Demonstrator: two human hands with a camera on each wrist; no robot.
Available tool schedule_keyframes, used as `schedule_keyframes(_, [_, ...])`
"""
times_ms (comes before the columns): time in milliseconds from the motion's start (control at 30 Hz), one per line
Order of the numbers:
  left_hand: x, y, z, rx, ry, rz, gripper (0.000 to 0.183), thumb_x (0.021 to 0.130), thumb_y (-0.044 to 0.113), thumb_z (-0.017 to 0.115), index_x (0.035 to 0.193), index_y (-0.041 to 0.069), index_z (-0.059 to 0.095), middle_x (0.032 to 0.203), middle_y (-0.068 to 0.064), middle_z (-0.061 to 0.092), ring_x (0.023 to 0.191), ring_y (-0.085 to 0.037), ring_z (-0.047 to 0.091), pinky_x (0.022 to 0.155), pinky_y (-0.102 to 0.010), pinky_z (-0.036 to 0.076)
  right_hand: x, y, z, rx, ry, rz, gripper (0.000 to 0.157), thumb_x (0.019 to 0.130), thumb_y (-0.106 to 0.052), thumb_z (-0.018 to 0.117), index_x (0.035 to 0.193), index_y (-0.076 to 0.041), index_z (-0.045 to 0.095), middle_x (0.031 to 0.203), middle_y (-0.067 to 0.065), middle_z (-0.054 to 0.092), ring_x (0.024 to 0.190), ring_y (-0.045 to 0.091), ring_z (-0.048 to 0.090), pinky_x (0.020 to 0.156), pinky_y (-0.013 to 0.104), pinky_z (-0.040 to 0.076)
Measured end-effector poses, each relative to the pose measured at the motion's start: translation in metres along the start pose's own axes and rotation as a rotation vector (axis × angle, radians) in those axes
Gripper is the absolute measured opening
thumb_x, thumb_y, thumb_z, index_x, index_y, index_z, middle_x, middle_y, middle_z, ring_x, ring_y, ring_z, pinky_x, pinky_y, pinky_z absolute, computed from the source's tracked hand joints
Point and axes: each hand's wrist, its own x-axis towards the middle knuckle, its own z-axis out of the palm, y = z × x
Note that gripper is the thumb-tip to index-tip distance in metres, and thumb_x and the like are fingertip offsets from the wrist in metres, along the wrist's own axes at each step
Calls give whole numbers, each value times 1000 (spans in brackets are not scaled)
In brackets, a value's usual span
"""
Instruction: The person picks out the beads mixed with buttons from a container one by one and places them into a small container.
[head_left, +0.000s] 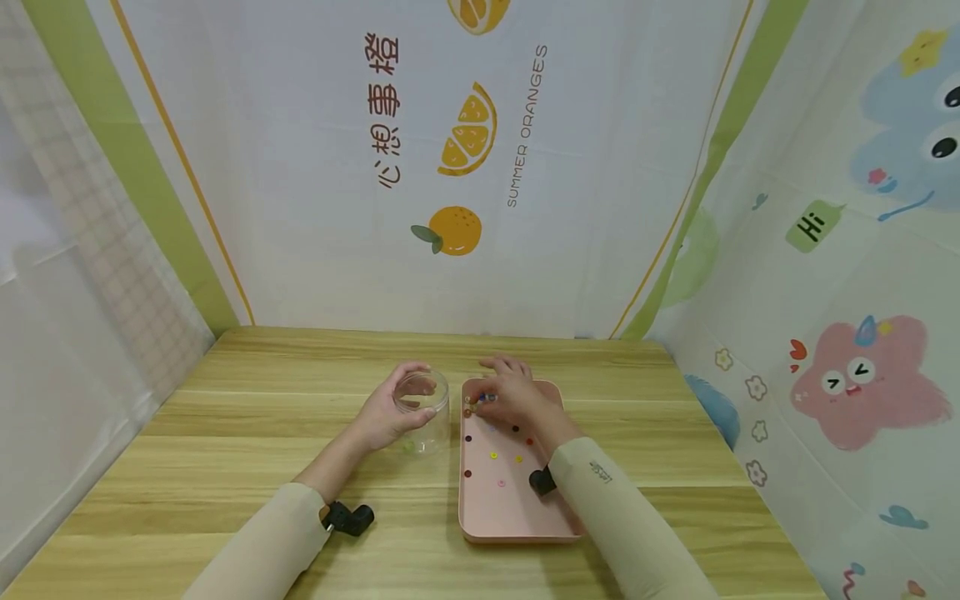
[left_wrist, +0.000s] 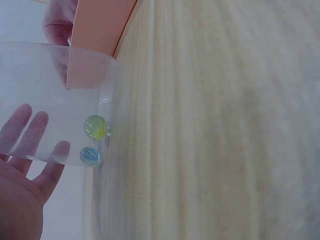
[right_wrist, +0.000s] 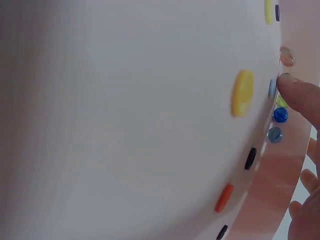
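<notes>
My left hand [head_left: 381,419] grips a clear plastic jar [head_left: 431,432] near its rim, tilted with its mouth toward the tray. Inside the jar, the left wrist view shows a yellow-green marble [left_wrist: 95,127] and a pale blue marble [left_wrist: 90,156]. Over the far left corner of the pink tray [head_left: 517,510], my right hand [head_left: 517,402] reaches down. One fingertip [right_wrist: 287,82] touches a marble there; the other fingers hang past the tray wall. Beside it lie a dark blue marble [right_wrist: 280,115], a grey-blue marble [right_wrist: 275,135] and a clear orange-tinted marble [right_wrist: 287,56].
Small flat discs are scattered over the tray floor, among them a yellow disc [head_left: 493,456], a red disc [head_left: 529,442], a black disc [head_left: 516,428] and a pink disc [head_left: 502,483]. The tray stands on a wooden table [head_left: 247,433], with printed cloth [head_left: 322,250] hanging behind.
</notes>
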Motion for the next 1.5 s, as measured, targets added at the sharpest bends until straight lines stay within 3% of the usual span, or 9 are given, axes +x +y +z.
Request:
schedule_keyframes(167, [0, 1, 0, -2, 2, 2, 67, 96, 7, 80, 153, 5, 47, 143, -38, 60, 132, -53, 62, 99, -37, 58, -1, 1, 0, -11, 5, -13, 9, 100, -25, 81, 105, -32, 84, 174, 15, 43, 165, 45, 25, 132, 68, 17])
schedule_keyframes(600, [-2, -1, 0, -1, 3, -10, 67, 96, 6, 80, 154, 5, 46, 142, -35, 62, 132, -57, 60, 98, -30, 57, -11, 2, -8, 37, 17, 34, 7, 98, -29, 84, 104, -25, 83, 175, 9, 41, 165, 43, 25, 132, 67, 17])
schedule_keyframes(967, [-1, -1, 1, -12, 0, -7, 67, 96, 4, 80, 154, 4, 46, 142, -38, 60, 133, -60, 58, 98, -29, 57, -16, 7, -9, 84, 79, -3, 8, 98, -26, 84, 99, -33, 82, 172, 13, 44, 163, 43, 28, 132, 69, 16])
schedule_keyframes(1500, [0, -1, 1, 2, 1, -5, 67, 96, 6, 80, 154, 5, 46, 142, -36, 61, 132, -56, 60, 98, -30, 57, -21, 13, -19, 159, 171, -18, 9, 98, -24, 84, 107, -24, 85, 169, 10, 50, 160, 44, 33, 131, 71, 17])
